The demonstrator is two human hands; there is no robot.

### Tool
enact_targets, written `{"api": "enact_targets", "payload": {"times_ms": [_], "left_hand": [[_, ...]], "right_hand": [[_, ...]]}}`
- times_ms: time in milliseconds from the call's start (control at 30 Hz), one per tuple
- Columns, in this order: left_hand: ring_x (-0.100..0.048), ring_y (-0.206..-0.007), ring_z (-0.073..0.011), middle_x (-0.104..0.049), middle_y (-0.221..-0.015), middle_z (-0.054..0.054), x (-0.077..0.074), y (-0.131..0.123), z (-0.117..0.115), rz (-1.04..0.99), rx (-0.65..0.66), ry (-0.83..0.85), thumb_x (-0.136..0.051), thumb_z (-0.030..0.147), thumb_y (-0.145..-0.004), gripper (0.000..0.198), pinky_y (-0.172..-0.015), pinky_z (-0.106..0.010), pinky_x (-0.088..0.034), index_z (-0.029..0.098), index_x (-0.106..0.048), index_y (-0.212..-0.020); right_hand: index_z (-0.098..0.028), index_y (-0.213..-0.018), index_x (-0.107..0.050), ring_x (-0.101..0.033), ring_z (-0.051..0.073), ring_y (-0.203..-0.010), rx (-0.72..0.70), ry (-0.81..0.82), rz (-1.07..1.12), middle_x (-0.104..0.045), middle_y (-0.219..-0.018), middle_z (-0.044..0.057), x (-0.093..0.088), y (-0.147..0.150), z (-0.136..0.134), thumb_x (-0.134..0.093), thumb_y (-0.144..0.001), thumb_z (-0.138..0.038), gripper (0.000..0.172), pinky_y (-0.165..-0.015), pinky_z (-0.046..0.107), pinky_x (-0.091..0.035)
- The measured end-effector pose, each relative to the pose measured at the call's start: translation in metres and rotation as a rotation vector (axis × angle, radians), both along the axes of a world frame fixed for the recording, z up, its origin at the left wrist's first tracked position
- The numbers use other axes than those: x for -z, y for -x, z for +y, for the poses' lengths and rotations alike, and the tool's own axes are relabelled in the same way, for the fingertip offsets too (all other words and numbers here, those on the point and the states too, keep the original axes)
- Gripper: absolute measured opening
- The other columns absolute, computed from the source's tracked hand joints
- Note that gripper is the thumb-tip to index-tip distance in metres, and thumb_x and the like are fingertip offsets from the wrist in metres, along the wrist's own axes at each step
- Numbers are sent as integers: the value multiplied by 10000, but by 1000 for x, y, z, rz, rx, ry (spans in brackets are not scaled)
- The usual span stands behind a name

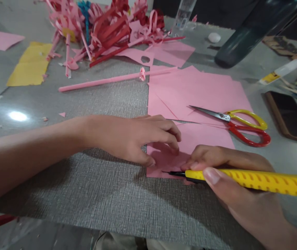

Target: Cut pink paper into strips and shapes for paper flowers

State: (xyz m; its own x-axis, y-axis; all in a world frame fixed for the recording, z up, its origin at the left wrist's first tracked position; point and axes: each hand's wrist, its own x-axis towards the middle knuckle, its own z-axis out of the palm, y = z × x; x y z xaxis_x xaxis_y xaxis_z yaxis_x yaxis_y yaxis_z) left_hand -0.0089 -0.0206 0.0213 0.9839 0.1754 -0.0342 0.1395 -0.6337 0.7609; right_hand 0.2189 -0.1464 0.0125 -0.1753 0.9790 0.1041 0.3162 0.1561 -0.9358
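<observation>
Left hand [133, 137]: fingers bent, close together, tips pressing the pink paper [203, 135] onto the grey mat [99, 194]. Right hand [239, 198]: fingers pinching the yellow knife [255, 180] near its front, blade tip at the paper's near edge, just below the left fingertips. Scissors [242, 125] lie on the paper beyond both hands.

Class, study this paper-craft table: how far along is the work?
Done: a heap of pink and red cut-paper flowers lies at the far edge, beside one rolled pink paper stick. In hand: the left hand pins a small pink paper sheet while the right hand holds a yellow utility knife at its near edge. Left: larger pink sheets under the yellow-and-red-handled scissors look mostly whole.
</observation>
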Motion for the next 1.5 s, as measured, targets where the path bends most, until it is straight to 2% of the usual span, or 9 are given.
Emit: {"api": "enact_targets", "payload": {"times_ms": [133, 333, 467, 867, 1067, 1500], "left_hand": [[-438, -1369, -275, -517, -1460, -54, 1, 0, 0, -5, -3, 9, -679, 177, -782, 507, -1171, -408, -344, 284, -631, -1275], [-458, -1354, -276, -540, -1439, -54, 1, 0, 0, -27, -13, 13, -687, 162, -765, 522, -1168, -412, -351, 285, -640, -1270], [-438, -1376, -274, -515, -1472, -59, -1, -1, -1, -4, -10, 6, -677, 166, -790, 515, -1173, -408, -345, 272, -629, -1291], [-444, -1366, -265, -508, -1482, -26, -5, -2, -3, 65, -54, 31, -674, 184, -801, 521, -1152, -391, -361, 314, -627, -1303], [-447, -1365, -266, -507, -1482, -21, -3, -2, -3, 58, -59, 42, -677, 174, -785, 529, -1148, -383, -372, 318, -633, -1293], [-403, -1403, -270, -459, -1520, -25, -5, -2, -3, 107, -31, -5, -645, 183, -822, 526, -1178, -396, -339, 307, -594, -1331]], "right_hand": [[-261, -775, -698, -666, 198, -692, 6, 31, 38, -675, -699, 11, 1, -1, 1, -596, -906, -181, 184, -616, 325, -521], [-267, -763, -697, -677, 185, -666, -33, 30, -56, -707, -719, 6, -5, -6, 5, -624, -872, -201, 147, -574, 288, -514], [-276, -806, -697, -695, 188, -711, -57, 33, -58, -716, -747, 8, -4, -9, 3, -620, -888, -187, 144, -626, 291, -536], [-267, -777, -697, -706, 218, -690, 26, -7, -12, -721, -713, 27, -1, -7, -4, -655, -829, -147, 137, -578, 305, -546], [-266, -732, -684, -681, 192, -655, 45, 27, -33, -707, -687, 0, -3, -8, -2, -623, -848, -177, 158, -594, 297, -548], [-236, -757, -702, -671, 183, -645, 19, 16, -44, -719, -720, 24, 2, -18, -3, -634, -851, -180, 130, -540, 279, -482]]}}
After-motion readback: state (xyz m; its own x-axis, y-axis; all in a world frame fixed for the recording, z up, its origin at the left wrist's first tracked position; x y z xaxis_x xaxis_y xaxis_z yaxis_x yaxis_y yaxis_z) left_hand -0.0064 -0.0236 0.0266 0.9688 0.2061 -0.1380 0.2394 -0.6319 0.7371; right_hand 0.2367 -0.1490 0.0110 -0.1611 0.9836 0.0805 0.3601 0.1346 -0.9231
